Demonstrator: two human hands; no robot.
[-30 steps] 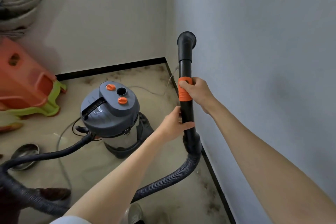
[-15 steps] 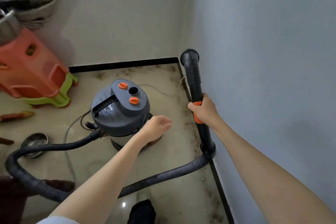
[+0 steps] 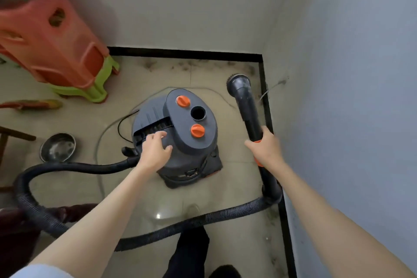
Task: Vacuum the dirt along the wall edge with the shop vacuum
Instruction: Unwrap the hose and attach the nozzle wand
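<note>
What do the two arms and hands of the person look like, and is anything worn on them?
Both forearms are bare, and no glove, ring, watch or bracelet shows on the left hand or the right hand. The only clothing in view is the edge of a pale blue-white sleeve at the upper left arm. No sleeve shows on the right arm.

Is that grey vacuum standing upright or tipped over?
Upright: the vacuum sits on its base on the floor, lid and orange knobs facing up.

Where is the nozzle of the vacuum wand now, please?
In the head view, the nozzle is on the right, low near the floor corner, beside the black baseboard and beyond the shop vacuum.
</note>
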